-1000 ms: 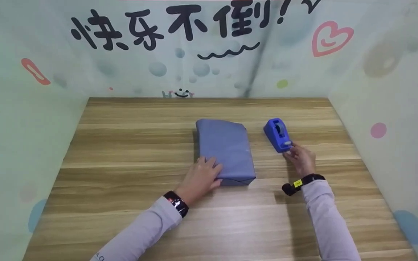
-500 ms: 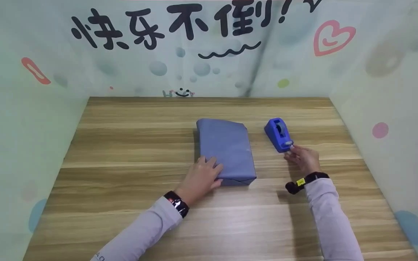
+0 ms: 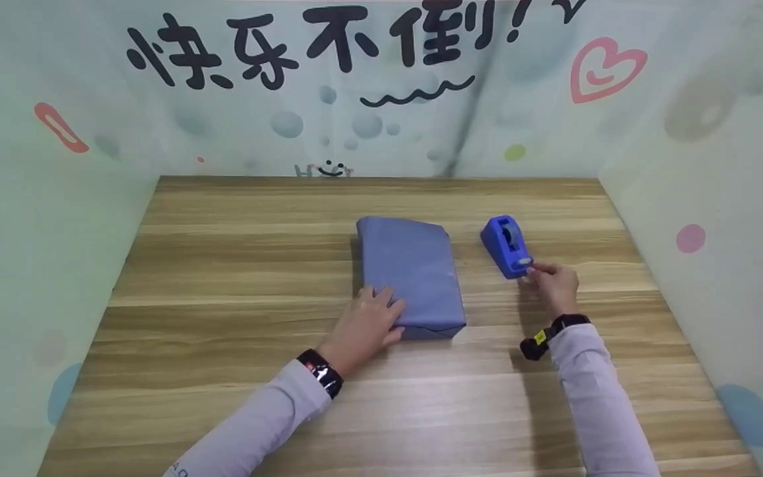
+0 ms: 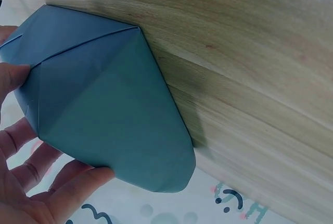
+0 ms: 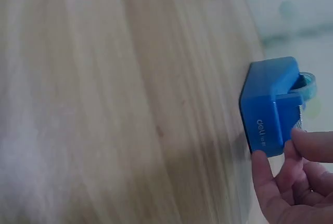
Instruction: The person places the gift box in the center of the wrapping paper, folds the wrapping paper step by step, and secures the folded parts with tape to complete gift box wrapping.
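Observation:
A box wrapped in blue-grey paper (image 3: 411, 271) lies on the table, its folded end facing me. My left hand (image 3: 365, 324) holds its near left corner. In the left wrist view the thumb (image 4: 14, 75) presses the folded end while the fingers lie along the top face (image 4: 130, 125). To the right stands a blue tape dispenser (image 3: 505, 246) with a roll of clear tape (image 5: 308, 86). My right hand (image 3: 556, 286) is at its cutter end, thumb and forefinger pinching by the serrated edge, apparently on the tape's end. Another finger touches the dispenser's base.
The wood-grain table (image 3: 222, 265) is enclosed by printed cloth walls (image 3: 236, 126) at the back and on both sides. Each wrist wears a black band, and the right one carries a small camera (image 3: 534, 348).
My right hand has shifted slightly at the dispenser's front, its fingers drawing closer together at the cutter. The left hand, wrapped box and dispenser stay in place.

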Action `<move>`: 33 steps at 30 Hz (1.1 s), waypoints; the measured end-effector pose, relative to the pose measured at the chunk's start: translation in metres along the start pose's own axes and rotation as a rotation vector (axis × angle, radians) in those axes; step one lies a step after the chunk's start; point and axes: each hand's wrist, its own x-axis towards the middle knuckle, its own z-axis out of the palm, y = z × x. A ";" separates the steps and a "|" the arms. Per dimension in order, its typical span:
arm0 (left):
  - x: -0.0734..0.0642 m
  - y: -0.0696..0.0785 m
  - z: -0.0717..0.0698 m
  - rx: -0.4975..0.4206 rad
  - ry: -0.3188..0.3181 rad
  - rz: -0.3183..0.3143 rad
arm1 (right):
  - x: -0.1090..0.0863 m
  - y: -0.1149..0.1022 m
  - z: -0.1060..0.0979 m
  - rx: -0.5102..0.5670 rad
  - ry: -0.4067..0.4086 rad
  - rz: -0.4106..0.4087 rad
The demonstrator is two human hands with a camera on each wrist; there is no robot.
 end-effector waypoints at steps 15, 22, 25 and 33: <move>0.000 0.000 0.004 -0.018 0.033 0.011 | 0.005 0.004 0.006 -0.360 0.110 -0.427; -0.001 0.000 0.003 -0.019 0.023 0.012 | 0.006 0.004 0.003 -0.458 0.071 -0.496; -0.001 0.000 0.003 -0.015 0.026 0.013 | 0.006 0.003 0.002 -0.515 0.055 -0.530; 0.000 0.000 0.004 0.002 0.054 0.021 | 0.009 0.001 -0.003 -0.537 0.032 -0.591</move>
